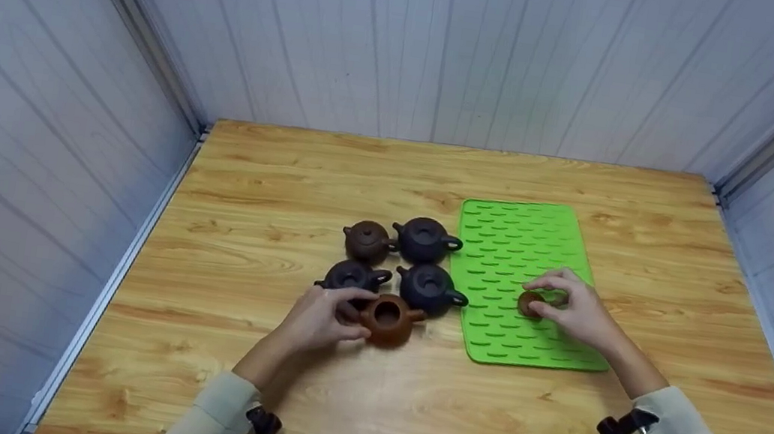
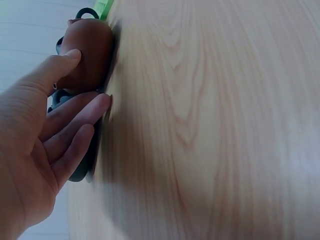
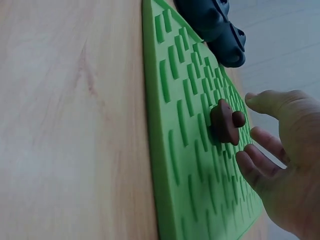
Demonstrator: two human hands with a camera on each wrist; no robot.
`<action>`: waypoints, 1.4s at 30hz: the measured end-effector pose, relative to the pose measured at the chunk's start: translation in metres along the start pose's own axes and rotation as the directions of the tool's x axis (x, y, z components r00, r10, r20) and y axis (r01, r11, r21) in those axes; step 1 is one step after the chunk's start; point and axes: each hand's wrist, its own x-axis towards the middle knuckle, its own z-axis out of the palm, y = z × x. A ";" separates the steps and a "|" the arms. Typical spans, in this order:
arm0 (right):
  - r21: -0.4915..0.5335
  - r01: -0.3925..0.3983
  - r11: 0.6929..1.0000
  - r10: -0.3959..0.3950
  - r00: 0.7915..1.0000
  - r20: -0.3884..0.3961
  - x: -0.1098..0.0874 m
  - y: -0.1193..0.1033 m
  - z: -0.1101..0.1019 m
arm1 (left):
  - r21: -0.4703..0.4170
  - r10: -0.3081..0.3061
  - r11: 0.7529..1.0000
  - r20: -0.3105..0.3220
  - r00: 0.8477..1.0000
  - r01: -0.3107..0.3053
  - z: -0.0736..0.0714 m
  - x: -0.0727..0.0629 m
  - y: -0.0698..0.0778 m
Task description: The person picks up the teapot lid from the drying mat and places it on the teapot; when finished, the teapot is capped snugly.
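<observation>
A reddish-brown teapot stands lidless on the wooden table, its round mouth uncovered. My left hand holds its left side between thumb and index finger. The left wrist view shows the thumb against the body of the teapot, with the other fingers extended below it. On the green ridged mat lies a small brown teapot lid, knob up. Around that lid hovers my right hand, thumb and fingers spread. A gap shows between fingertips and knob in the right wrist view.
Behind the reddish-brown teapot are grouped a small dark-brown teapot with its lid on, and black teapots, one close to the mat's left edge. Pale panel walls enclose the table at the back and sides.
</observation>
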 end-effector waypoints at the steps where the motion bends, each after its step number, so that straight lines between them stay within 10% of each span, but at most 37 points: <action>1: 0.005 -0.002 1.000 0.002 1.000 -0.005 -0.001 0.001 0.000 | 0.002 -0.004 1.000 0.000 1.000 0.004 0.000 0.000 0.000; 42: 0.139 -0.041 0.989 0.050 0.997 -0.065 -0.005 0.025 0.008 | 0.012 -0.037 0.999 0.010 0.999 0.037 -0.001 0.001 0.003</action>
